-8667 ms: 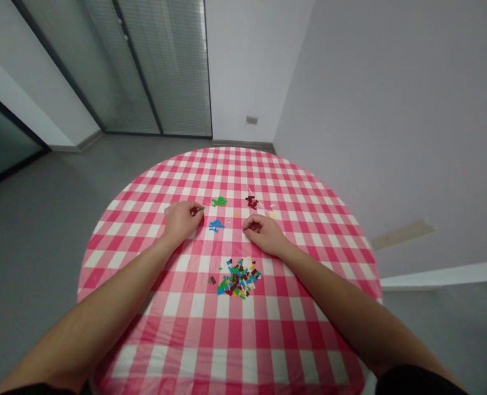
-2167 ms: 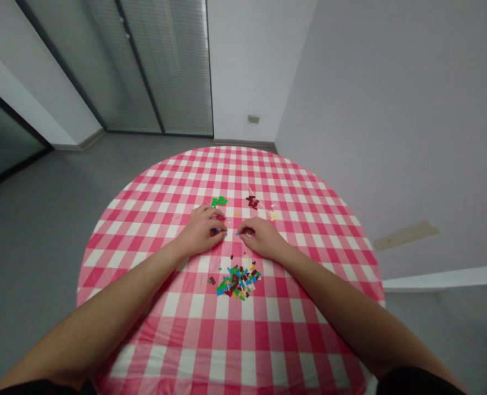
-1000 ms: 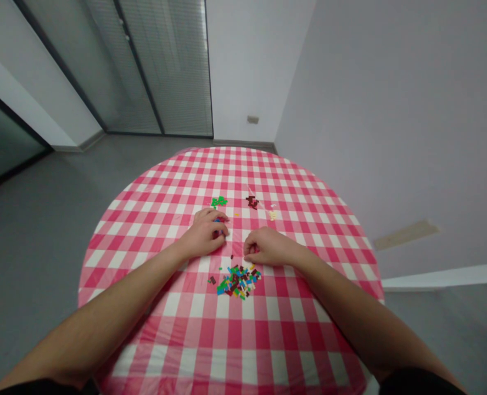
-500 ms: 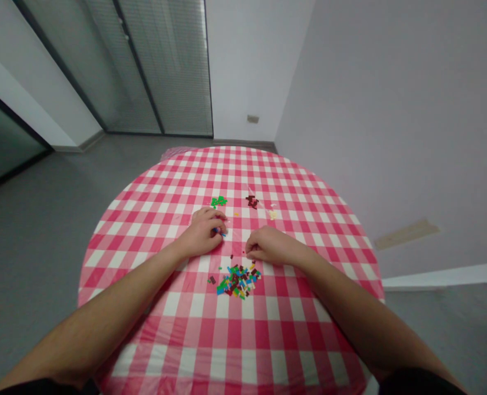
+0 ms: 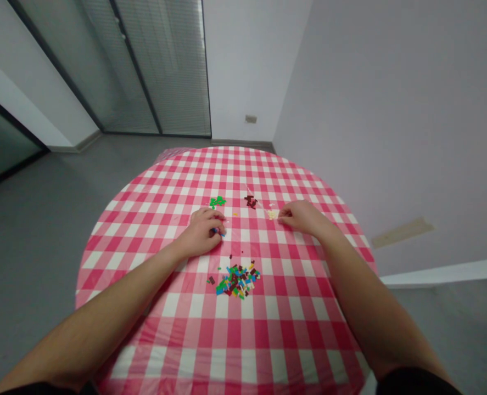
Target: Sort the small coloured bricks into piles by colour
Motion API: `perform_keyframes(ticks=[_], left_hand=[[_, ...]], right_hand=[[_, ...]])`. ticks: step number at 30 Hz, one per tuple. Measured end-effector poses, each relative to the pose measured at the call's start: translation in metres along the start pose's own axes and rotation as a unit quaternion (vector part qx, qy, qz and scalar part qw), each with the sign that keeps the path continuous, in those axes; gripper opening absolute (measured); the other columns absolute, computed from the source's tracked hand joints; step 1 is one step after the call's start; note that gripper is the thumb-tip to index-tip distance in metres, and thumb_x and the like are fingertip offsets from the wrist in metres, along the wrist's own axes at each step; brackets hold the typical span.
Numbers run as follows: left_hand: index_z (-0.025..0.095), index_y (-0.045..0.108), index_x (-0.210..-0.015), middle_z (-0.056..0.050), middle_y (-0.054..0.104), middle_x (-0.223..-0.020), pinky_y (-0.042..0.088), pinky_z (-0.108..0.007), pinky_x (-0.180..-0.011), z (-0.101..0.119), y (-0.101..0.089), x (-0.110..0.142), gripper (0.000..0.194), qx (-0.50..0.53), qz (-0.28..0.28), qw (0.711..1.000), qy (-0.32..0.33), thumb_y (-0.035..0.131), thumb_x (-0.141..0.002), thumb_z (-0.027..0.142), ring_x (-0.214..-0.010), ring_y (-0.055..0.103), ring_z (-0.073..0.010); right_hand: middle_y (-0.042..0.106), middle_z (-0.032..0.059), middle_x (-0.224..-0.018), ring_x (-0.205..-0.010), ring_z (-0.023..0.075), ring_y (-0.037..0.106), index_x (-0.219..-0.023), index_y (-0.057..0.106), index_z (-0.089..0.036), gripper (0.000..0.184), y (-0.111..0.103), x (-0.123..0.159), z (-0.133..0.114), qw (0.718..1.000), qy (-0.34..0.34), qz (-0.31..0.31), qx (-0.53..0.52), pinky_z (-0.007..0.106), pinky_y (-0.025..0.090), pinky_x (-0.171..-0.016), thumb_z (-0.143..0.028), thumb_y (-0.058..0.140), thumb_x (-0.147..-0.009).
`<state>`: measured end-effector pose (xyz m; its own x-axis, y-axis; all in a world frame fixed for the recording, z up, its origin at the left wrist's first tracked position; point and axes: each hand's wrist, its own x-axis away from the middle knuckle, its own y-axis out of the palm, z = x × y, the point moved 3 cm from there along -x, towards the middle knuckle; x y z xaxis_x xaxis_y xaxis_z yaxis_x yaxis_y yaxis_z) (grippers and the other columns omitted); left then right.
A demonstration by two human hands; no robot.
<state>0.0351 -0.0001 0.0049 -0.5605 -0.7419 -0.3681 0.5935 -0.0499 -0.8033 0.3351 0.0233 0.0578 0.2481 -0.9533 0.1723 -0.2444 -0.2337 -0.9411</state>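
Note:
My left hand (image 5: 205,233) rests at the middle left of the table, its bent fingers apart and arched over a few blue building bricks (image 5: 217,232), which it partly hides. Just beyond its fingertips is a small group of green building bricks (image 5: 217,202). My right hand (image 5: 301,216) is at the right edge of a group of cream building bricks (image 5: 272,214), with thumb and fingers pinched together. Anything between those fingertips is too small or hidden to make out. Nearer to me lies a mixed heap of coloured building bricks (image 5: 238,281).
A group of dark brown bricks (image 5: 250,201) lies between the green and cream ones. One yellow piece (image 5: 235,214) sits by itself. The round table wears a red-and-white checked cloth (image 5: 227,334). A wall (image 5: 391,120) stands close on the right.
My right hand has moved away from beside the mixed heap, forward and to the right, to the cream bricks. My left hand has stayed where it was.

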Motion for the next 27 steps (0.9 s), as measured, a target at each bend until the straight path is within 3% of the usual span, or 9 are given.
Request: perform_keyframes(ticks=[4,10,19,24,27], left_hand=[[0.022,0.072,-0.079,-0.003,0.068,-0.115,0.038,-0.048,-0.105,0.0,-0.001,0.0,0.016,0.0,0.009,1.0,0.003,0.06,-0.077,0.011,-0.113,0.058,-0.0242],[0.023,0.072,-0.079,-0.002,0.068,-0.115,0.039,-0.049,-0.106,-0.002,0.0,0.0,0.016,-0.005,0.007,1.0,-0.006,0.06,-0.076,0.011,-0.114,0.058,-0.0245],[0.023,0.072,-0.079,-0.003,0.068,-0.115,0.039,-0.049,-0.107,-0.002,-0.001,-0.001,0.016,0.005,0.005,1.0,-0.015,0.061,-0.077,0.012,-0.115,0.057,-0.0241],[0.023,0.071,-0.08,-0.003,0.066,-0.116,0.041,-0.048,-0.106,0.006,-0.007,-0.001,0.018,0.013,-0.001,1.0,0.003,0.059,-0.078,0.01,-0.113,0.056,-0.0235],[0.023,0.071,-0.083,-0.004,0.066,-0.108,0.045,-0.045,-0.101,0.017,-0.013,0.0,0.018,0.03,-0.039,0.999,0.013,0.06,-0.08,0.01,-0.107,0.057,-0.0227]], right_hand=[[0.075,0.0079,-0.081,-0.074,0.0195,0.065,-0.073,0.073,-0.017,0.018,0.007,-0.01,0.014,0.999,0.027,0.013,0.019,0.03,0.041,-0.064,-0.016,0.063,-0.088],[0.077,0.01,-0.099,-0.09,0.0226,0.07,-0.092,0.076,-0.018,0.015,0.014,-0.015,0.019,0.999,0.016,0.033,-0.026,0.031,0.049,-0.076,-0.015,0.063,-0.086],[0.075,0.0094,-0.094,-0.079,0.0181,0.066,-0.099,0.07,-0.015,0.025,0.017,-0.014,0.021,0.993,0.003,0.057,-0.1,0.026,0.046,-0.067,-0.006,0.057,-0.08],[0.076,0.0093,-0.092,-0.079,0.0183,0.068,-0.098,0.072,-0.014,0.017,0.013,-0.006,0.003,0.989,-0.029,0.062,-0.129,0.027,0.049,-0.069,-0.014,0.061,-0.084],[0.076,0.0069,-0.092,-0.08,0.0168,0.069,-0.092,0.074,-0.016,0.013,0.014,0.006,-0.023,0.983,-0.103,-0.01,-0.153,0.026,0.051,-0.072,-0.015,0.063,-0.085]])
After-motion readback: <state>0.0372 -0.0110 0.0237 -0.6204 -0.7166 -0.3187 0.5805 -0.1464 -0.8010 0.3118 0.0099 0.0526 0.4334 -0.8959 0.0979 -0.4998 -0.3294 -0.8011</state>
